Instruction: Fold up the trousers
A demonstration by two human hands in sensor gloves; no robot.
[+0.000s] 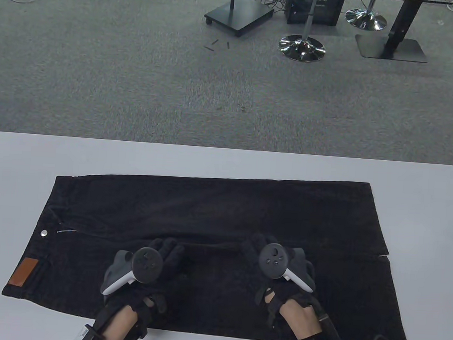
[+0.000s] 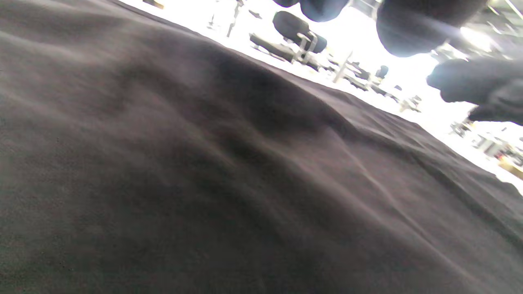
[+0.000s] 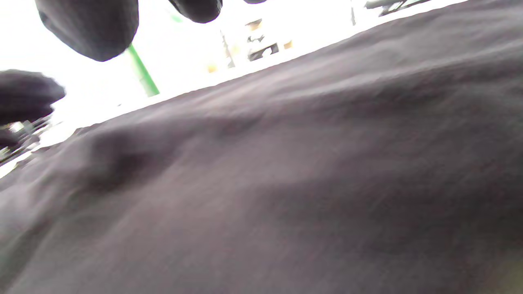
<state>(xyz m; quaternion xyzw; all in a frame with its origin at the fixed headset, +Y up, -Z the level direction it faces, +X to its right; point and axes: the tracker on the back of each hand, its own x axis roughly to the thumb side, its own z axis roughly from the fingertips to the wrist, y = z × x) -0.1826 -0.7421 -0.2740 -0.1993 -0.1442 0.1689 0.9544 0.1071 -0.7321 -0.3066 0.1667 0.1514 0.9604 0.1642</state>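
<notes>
Two gloved hands are laid on a pair of black jeans (image 1: 215,223) spread flat on the white worktop (image 1: 227,160), waistband to the left, leg hems to the right. The left hand (image 1: 155,261) is placed on the near leg, right of the leather patch (image 1: 23,272) and the metal button (image 1: 44,233), with its fingers (image 1: 170,249) stretched flat toward the seam between the two legs; nothing is gripped. The right hand (image 1: 278,263) is set further right on the same leg, fingers likewise extended and pressed to the cloth, holding nothing. In the left wrist view the fingertips (image 2: 412,28) are seen spread above the dark denim (image 2: 229,183); in the right wrist view the fingertips (image 3: 92,28) are seen apart over blurred denim (image 3: 286,183).

Beyond the far edge of the jeans a broad strip of bare worktop is left. To the left of the waistband and to the right of the hems narrower margins are seen. The near edge of the jeans lies close to the front edge of the worktop, with only a thin strip showing between the forearms.
</notes>
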